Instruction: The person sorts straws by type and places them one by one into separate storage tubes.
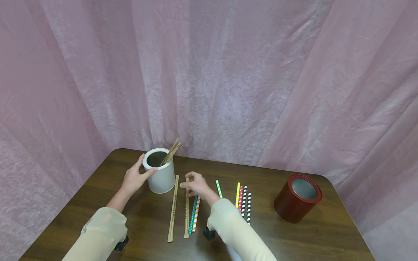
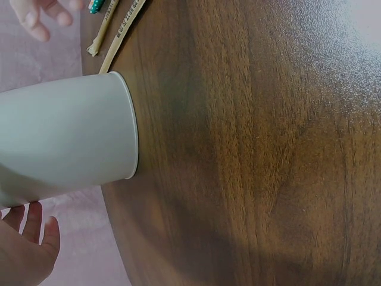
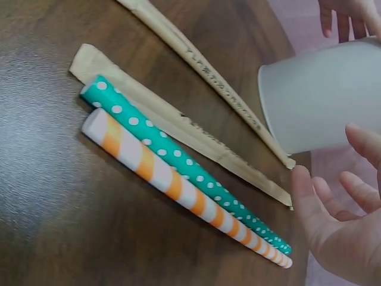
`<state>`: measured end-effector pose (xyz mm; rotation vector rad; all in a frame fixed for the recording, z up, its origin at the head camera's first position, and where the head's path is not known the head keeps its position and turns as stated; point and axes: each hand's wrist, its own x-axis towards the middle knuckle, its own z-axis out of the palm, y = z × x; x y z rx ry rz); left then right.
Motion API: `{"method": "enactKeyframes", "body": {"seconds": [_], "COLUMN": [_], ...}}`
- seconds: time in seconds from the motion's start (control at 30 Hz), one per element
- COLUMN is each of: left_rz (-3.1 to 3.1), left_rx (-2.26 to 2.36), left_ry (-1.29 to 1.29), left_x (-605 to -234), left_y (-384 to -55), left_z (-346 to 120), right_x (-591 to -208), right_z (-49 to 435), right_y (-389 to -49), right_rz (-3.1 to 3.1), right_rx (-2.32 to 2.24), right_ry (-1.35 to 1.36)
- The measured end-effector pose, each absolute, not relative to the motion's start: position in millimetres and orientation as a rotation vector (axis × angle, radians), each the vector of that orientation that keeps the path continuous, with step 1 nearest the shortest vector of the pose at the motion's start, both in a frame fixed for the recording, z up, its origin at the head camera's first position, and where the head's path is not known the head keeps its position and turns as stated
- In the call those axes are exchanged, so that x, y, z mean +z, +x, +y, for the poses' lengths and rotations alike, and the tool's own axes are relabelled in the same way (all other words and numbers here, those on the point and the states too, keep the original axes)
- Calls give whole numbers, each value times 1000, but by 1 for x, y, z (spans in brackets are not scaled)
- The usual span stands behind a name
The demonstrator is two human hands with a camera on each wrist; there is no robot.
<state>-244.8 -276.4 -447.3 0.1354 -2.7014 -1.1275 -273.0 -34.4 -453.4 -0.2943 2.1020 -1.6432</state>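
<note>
Paper-wrapped stick (image 1: pixel 187 214) near the right hand (image 1: pixel 196 184) looks tan, slim, dark-lettered

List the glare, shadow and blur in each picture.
Left wrist: white glare in the tabletop's upper right corner, a broad shadow across its lower part; right wrist: pale sheen at the left, print on the wrapped straws soft; head: diffuse light, slight sheen on the pink curtain.

The far, left and right sides are closed off by a draped pink curtain (image 1: pixel 228 79). Before it, a brown wood-grained table (image 1: pixel 326 235) with rounded far corners is placed; pale light is reflected on its surface.
</note>
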Motion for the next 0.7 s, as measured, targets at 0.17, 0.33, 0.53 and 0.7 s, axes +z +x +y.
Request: {"method": "enactKeyframes", "body": {"seconds": [0.17,0.33,0.53,0.7], "left_rz": [-2701,-2703,-2705,-2700], "left_rx": [-1129,-1133,-1138,-1135], "left_ry": [140,142,144,148], "left_x": [-447,-446,-446,-446], "left_y": [-244,-243,-243,-243], "left_z": [-276,-276,-276,-277], "right_x": [-477,-485,-492,-498], "right_z": [-38,-40,-44,-51], "right_y": [-277,-274,-267,-260], "right_rz": [2159,2191,2231,2346], "right_rx": [-1600,-1564,-1557,-1468], "right_ry": [-284,-279,-272,-309]}}
